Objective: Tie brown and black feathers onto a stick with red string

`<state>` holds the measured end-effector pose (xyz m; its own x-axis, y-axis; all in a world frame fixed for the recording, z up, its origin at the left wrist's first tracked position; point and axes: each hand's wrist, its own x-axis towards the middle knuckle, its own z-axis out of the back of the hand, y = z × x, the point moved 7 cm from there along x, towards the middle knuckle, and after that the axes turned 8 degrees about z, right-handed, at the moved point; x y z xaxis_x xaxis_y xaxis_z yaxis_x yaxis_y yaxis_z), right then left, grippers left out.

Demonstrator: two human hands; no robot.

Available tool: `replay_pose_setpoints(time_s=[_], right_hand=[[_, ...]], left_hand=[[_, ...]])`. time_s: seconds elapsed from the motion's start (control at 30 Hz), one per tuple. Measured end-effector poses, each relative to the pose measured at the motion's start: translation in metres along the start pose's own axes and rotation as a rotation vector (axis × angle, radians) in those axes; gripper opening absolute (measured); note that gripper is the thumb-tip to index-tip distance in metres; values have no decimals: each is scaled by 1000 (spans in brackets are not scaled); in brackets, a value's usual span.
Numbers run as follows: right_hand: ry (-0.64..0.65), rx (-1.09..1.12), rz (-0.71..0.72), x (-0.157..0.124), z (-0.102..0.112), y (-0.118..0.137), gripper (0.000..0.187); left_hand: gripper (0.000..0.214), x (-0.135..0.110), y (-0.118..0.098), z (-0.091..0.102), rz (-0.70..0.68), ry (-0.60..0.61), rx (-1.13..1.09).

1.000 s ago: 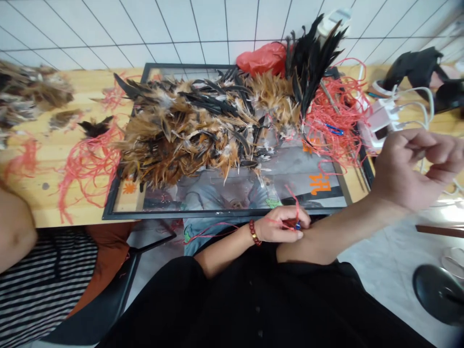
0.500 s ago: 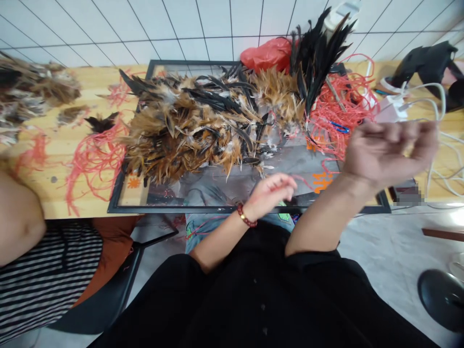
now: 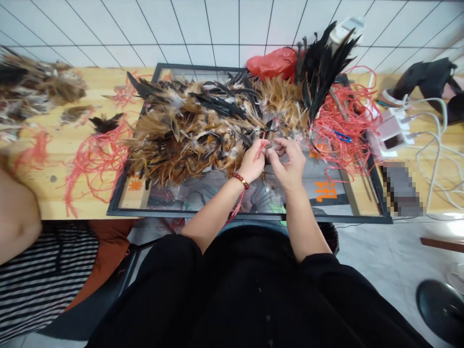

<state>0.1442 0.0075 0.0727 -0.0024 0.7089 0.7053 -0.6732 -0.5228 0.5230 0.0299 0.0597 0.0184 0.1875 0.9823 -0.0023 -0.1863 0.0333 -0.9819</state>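
My left hand (image 3: 253, 162), with a beaded bracelet (image 3: 240, 181) on its wrist, is closed on a pink string (image 3: 259, 150). More of the string hangs below that wrist. Close beside it, my right hand (image 3: 290, 162) has curled fingers, thumb near the left fingertips; what is between its fingers, if anything, is too small to make out. Both hands are over the glass panel at the right end of a heap of brown and black feathers (image 3: 192, 130). Dark feather tips show just above the left fingers.
A black-framed glass panel (image 3: 203, 213) lies on the wooden table (image 3: 58, 193). Tangled pink string (image 3: 344, 111) and a blue pen-like item lie right, near long black feathers (image 3: 331, 63). White chargers with cables (image 3: 395, 128) stand farther right. A person's arm (image 3: 18, 208) is at the left.
My right hand has come in from the right, over the table, to meet my left hand. The left hand has moved up and slightly left to the feathers, with pink string in it.
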Motion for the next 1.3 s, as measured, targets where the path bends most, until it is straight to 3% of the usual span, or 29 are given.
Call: replay_pose_setpoints(time_s=[0.1,0.23,0.4,0.57,0.73,0.97,1.13,1.3], right_hand=[[36,8,12,1,-5,-3,33],[52,56,21,1,-7,-5,16],[-54,196,-232,-4,-3,-27,14],[11,237,-341,-11,-9,-31,20],[167,257,-288,-10,-18,-19,18],[177,48,-96,-1,-13,-8,10],[158,-122,-112,-7,-13,-16,10],[227,-282,-30,-7,-20,-13,13]], left_hand=[[22,-7,-1,1,-39,3,126],[21,-16,-2,-2,-12,6,174],[15,-18,1,-6,25,14,6],[8,-20,-2,0,27,-42,21],[9,-21,-5,7,31,-117,92],[12,-21,-3,4,10,-91,45],[6,-23,-6,0,19,-2,-69],[17,-20,-5,8,47,-68,-183]])
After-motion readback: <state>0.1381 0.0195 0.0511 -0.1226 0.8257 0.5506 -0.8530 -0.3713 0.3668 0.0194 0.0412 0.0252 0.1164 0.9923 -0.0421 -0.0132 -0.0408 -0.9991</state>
